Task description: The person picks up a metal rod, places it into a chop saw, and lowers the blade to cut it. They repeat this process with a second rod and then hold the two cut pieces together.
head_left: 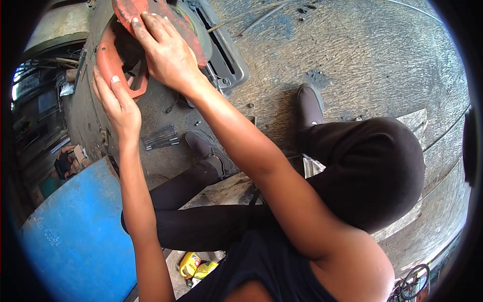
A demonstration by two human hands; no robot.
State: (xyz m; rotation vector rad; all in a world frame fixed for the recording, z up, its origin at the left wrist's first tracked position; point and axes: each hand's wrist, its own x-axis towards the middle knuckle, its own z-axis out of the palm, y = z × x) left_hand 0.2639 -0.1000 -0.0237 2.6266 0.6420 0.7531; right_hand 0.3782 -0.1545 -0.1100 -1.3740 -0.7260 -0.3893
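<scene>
Orange handle [106, 53], one, upper left of frame, joined or close to one red casing [125, 11] at top edge; can't tell which. My left hand [119, 108] is curled round the handle's lower end, thumb near the loop opening. My right hand [173, 58] drapes over the casing, fingers nearly together; can't tell if it's clamping or just resting. Probably stiff, hard, heavy as a unit, slightly slick where worn; best hold is the handle's loop. Outward: one black base [240, 75], one bundle of dark rods [161, 137], count unclear; two shoes [309, 104]; one blue panel [83, 226], lower left; two yellow packages [189, 265], bottom.
</scene>
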